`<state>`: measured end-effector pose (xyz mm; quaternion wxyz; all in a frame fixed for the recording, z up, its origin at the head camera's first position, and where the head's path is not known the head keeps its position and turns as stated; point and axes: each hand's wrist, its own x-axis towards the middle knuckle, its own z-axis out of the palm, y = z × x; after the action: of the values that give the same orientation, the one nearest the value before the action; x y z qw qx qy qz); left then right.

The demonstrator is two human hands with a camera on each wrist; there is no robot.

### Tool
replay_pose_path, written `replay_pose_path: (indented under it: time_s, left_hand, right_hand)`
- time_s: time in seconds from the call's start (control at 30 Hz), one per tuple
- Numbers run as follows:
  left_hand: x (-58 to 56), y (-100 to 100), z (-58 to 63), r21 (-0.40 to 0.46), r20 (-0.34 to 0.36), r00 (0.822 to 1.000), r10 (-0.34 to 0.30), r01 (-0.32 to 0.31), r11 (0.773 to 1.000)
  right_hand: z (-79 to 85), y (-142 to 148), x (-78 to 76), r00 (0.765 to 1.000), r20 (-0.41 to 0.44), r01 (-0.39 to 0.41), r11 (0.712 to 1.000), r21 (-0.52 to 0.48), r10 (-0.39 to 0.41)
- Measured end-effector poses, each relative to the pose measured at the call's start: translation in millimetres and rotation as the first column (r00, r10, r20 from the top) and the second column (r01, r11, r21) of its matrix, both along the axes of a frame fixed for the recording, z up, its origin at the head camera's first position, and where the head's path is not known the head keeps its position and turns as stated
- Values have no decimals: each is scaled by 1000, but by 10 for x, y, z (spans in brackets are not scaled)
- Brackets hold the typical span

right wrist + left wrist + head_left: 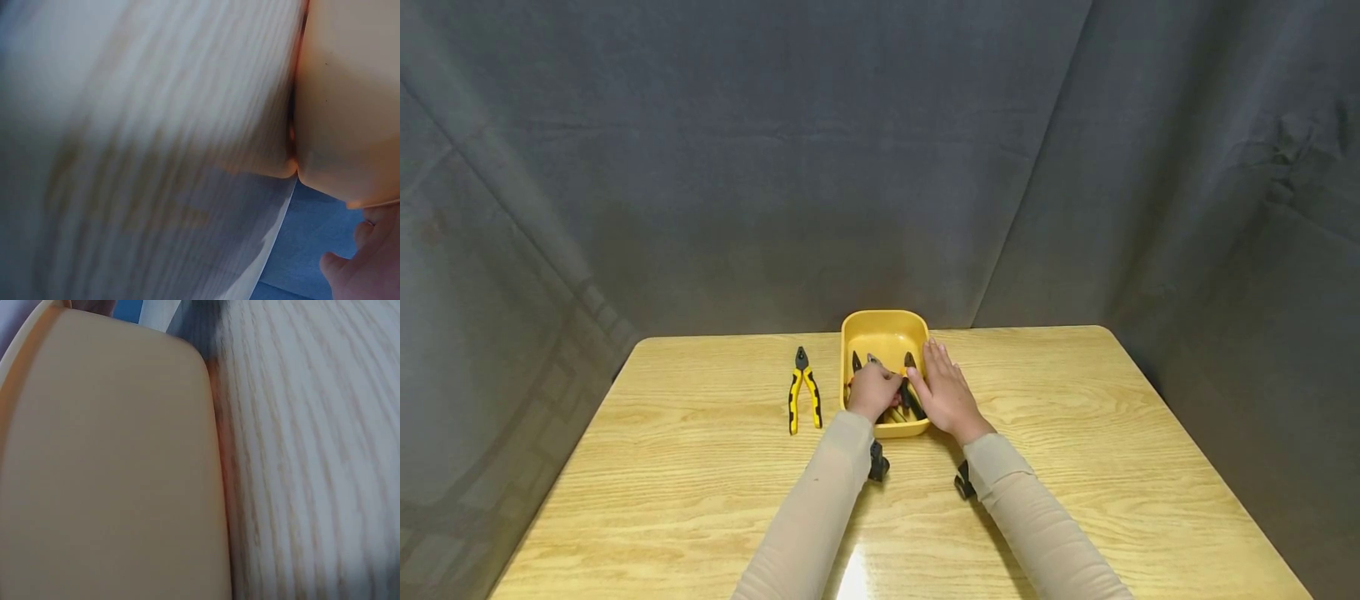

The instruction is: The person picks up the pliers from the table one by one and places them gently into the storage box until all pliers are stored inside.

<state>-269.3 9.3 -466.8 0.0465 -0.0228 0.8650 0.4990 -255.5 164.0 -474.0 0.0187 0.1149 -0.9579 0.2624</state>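
Note:
A yellow tray holds several hand tools in its near half. My left hand reaches down into it with fingers curled around a pair of pliers, whose grey tip sticks out beyond the knuckles; the handles are hidden under the hand. Dark-jawed pliers lie to the right of that hand. Along the tray's right rim, my right hand rests with its fingers straight and thumb over the edge. The right wrist view catches part of the right hand by the tray wall.
Left of the tray, pliers with yellow and black handles lie on the wooden table, handles spread toward me. Dark grey cloth hangs behind the table and at both sides. The left wrist view is mostly tray wall.

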Motion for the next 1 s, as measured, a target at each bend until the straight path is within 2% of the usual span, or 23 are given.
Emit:
replay_pose_path:
  time_s: [0.43, 0.57, 0.67, 0.8, 1.0]
  left_hand:
    - [-11, -18, -32, 17, -75, 995, 64, -63, 998]
    - [-1, -28, -29, 50, -106, 991, 84, -79, 996]
    - [7, -29, -21, 70, -142, 984, 105, -95, 993]
    - [19, -25, 4, 56, -198, 972, 126, -118, 992]
    - [30, -7, 25, 68, -273, 948, 164, -151, 986]
  right_hand:
    - [-11, -16, -27, 1000, 19, 0, 1000, 7, 0]
    - [-16, -22, -33, 1000, 21, -1, 1000, -1, 1]
    - [-18, -24, -38, 1000, 23, 0, 1000, -2, 0]
    - [-16, -21, -42, 1000, 17, 3, 1000, -3, -3]
    - [-12, 0, -44, 1000, 8, 6, 1000, 12, -6]
